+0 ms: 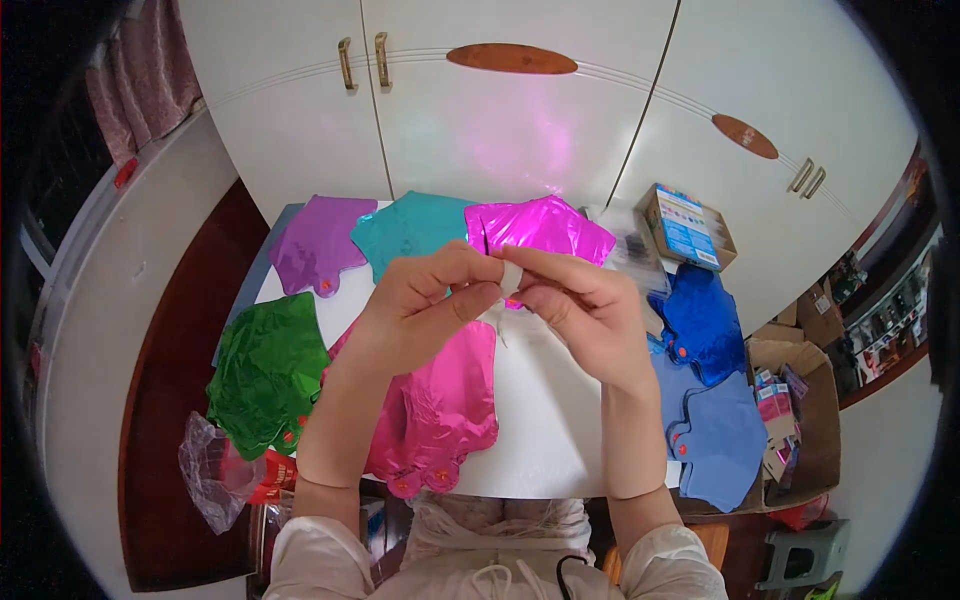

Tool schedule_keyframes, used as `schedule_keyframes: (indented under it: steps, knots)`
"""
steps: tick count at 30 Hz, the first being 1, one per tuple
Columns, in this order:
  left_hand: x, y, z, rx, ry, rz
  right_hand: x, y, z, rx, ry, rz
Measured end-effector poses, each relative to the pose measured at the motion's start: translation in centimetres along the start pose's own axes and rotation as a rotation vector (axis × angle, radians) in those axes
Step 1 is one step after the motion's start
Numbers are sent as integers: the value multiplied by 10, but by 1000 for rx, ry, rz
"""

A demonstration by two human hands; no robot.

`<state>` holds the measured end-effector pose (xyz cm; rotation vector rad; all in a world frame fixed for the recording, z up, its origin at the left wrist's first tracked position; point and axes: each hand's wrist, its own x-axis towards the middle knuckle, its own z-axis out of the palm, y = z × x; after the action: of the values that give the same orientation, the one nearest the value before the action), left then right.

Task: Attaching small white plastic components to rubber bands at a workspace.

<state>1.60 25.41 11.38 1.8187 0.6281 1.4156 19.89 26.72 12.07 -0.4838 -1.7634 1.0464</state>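
My left hand (432, 298) and my right hand (592, 302) meet above the middle of the white table (550, 400). Their fingertips pinch a small white piece (511, 277) between them; its kind is too small to tell. A thin dark tip (486, 236) stands up behind my left fingers. Flat foil balloons lie around my hands: a pink one (445, 400) under my left wrist, a magenta one (545, 228) behind my fingers, and a teal one (410, 232) beside it.
Farther left lie a purple balloon (315, 240) and a green balloon (265, 370). Dark blue (705, 325) and light blue (722, 435) balloons cover the right edge. An open box (690, 228) stands at the back right; a carton (815, 400) with packages sits beside the table.
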Motion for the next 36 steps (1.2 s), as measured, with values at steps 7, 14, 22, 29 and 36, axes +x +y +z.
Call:
schedule_keyframes:
  steps: [7, 14, 22, 29, 36]
  knots:
    - [0, 19, 0, -121, -62, -137, 2, 4, 3, 393, -62, 126]
    - [3, 10, -1, -201, -72, -173, 1, 12, 18, 264, 60, 80]
    - [5, -1, -4, -163, -90, -195, 6, 16, 22, 366, 87, 113]
    - [11, -17, -12, -134, -56, -236, 10, 35, 19, -22, 154, 132]
    - [18, -17, -18, 448, 60, -153, 18, 54, 16, 198, 194, 274]
